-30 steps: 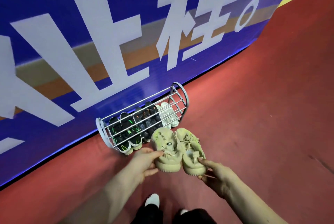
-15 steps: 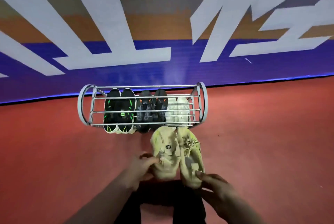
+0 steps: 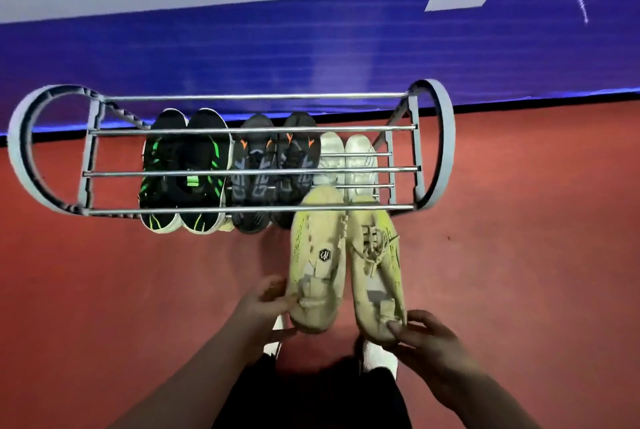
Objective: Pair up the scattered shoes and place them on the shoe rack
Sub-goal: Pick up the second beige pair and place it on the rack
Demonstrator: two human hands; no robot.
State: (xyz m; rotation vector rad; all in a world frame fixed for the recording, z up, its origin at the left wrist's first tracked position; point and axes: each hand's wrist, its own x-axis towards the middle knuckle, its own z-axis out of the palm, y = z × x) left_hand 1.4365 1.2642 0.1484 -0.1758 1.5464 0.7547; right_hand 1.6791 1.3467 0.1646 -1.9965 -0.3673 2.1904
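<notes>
I hold a pair of pale yellow shoes side by side, toes pointing at the rack. My left hand grips the heel of the left yellow shoe. My right hand grips the heel of the right yellow shoe. Their toes overlap the front bar of the metal shoe rack at its right part. On the rack's lower level sit a black-and-green pair, a grey pair with orange marks and a white pair.
The rack stands on a red floor against a blue wall banner with white characters. The left part of the rack holds no shoes. My own white shoes and dark trousers show at the bottom edge.
The view has swung to face the rack squarely and come much closer. Both yellow shoes have moved forward until their toes reach the rack's front bar.
</notes>
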